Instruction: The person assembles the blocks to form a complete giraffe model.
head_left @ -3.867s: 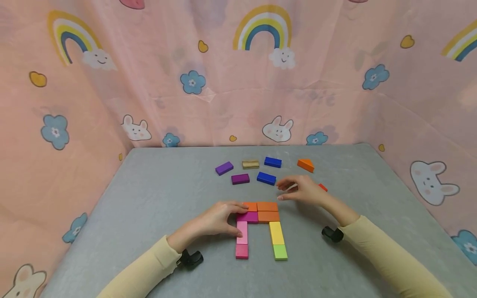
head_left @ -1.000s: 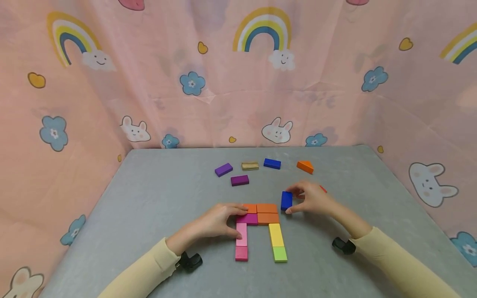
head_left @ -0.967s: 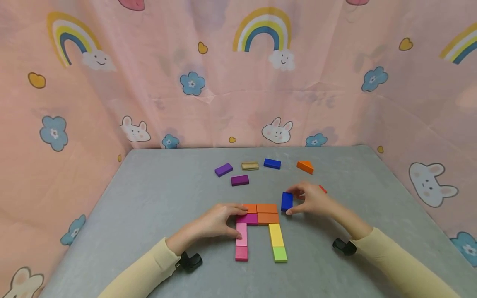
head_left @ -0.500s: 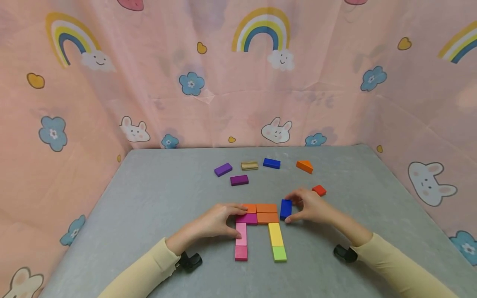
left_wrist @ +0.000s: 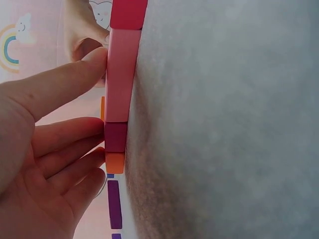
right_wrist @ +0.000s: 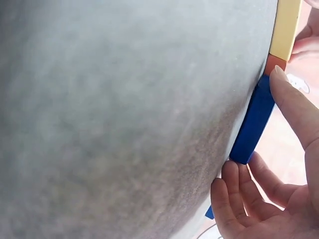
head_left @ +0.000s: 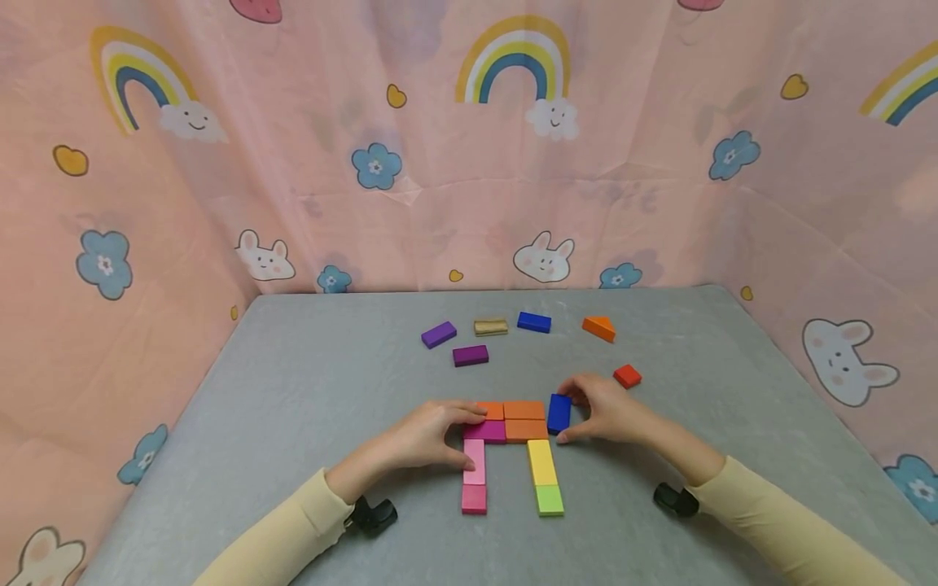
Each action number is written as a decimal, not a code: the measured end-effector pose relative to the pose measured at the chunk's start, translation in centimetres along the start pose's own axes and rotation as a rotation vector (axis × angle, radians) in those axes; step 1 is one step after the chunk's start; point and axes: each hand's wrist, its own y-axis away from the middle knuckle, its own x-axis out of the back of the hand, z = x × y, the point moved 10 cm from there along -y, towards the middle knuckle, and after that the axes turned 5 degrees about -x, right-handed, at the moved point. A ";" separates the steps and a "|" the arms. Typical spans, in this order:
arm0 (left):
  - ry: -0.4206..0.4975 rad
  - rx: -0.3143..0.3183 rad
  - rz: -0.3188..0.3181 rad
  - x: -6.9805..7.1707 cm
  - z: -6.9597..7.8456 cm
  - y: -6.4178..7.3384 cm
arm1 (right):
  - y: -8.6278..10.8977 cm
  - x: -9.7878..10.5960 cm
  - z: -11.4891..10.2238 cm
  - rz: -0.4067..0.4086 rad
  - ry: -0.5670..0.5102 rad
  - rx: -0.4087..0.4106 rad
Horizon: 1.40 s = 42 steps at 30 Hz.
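Note:
My right hand (head_left: 611, 411) pinches a blue block (head_left: 559, 413) by its two ends, thumb at the near end and fingers at the far end. In the head view the block stands lengthwise just right of two orange blocks (head_left: 525, 419). My left hand (head_left: 428, 435) rests its fingertips on a magenta block (head_left: 494, 433) and a small orange block (head_left: 495, 409); its thumb touches a light pink block (head_left: 476, 456). Below that lies a dark pink block (head_left: 474, 500). A yellow block (head_left: 542, 461) and a green block (head_left: 550, 500) run down from the orange ones.
Toward the back of the grey table (head_left: 330, 350) lie a violet block (head_left: 439, 334), a purple block (head_left: 471, 356), a gold block (head_left: 491, 327), another blue block (head_left: 534, 322) and an orange triangle (head_left: 599, 329). A red block (head_left: 627, 375) lies behind my right hand.
My right hand has taken the blue block from the back group, turned it lengthwise, and brought it nearer and then left beside the orange blocks. My left hand stays in place.

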 end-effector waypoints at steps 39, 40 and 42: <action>0.010 0.007 0.000 0.1 -0.1 0.2 | -4.7 3.8 3.4 -0.003 -0.209 0.020; 0.009 0.007 -0.002 0.0 -0.1 0.2 | -5.2 4.2 3.8 0.012 -0.203 0.022; 0.010 0.007 -0.007 -0.1 -0.2 0.1 | -6.1 4.8 4.3 0.041 -0.187 0.029</action>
